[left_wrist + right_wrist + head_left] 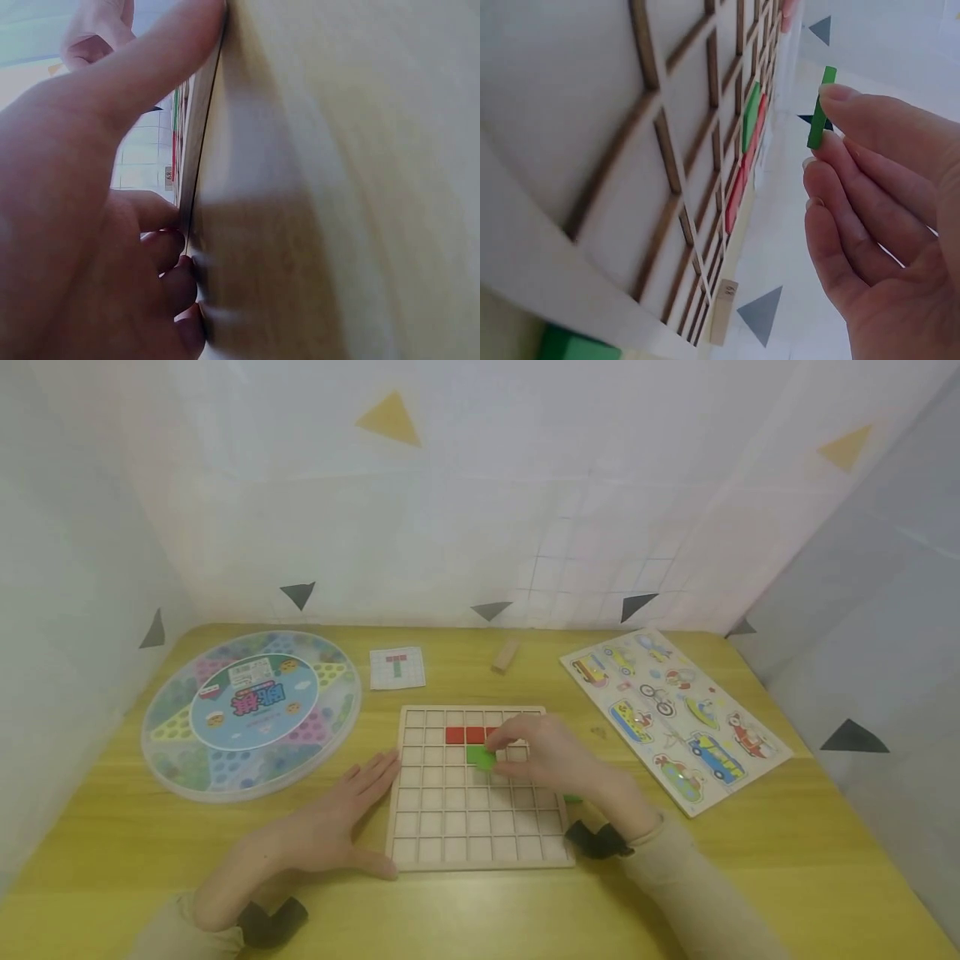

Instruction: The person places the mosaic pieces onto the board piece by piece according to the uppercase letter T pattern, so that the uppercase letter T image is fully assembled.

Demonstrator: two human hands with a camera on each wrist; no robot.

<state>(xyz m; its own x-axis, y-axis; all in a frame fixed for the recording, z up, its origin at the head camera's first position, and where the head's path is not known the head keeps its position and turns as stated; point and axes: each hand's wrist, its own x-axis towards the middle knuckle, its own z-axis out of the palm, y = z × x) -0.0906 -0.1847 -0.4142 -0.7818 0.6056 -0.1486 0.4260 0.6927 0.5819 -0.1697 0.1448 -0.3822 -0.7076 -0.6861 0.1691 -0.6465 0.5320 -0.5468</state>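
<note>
A square wooden grid board (454, 823) lies flat on the table. Red tiles (455, 736) form a row near its far side, and a green tile (751, 118) sits in a cell just below them. Over the board, my right hand (551, 758) pinches another green tile (818, 127) between thumb and fingertips; the right wrist view shows this tile raised off the grid. My left hand (330, 822) rests along the board's left edge, fingers extended and thumb near the front corner. By the right edge, partly hidden under my right wrist, is more green (572, 798).
Behind the board lie a pattern card (397, 668) with a red and green T and a small wooden block (506, 656). A round Chinese checkers set (251, 760) is on the left. A vehicle picture puzzle (678, 727) lies at an angle on the right.
</note>
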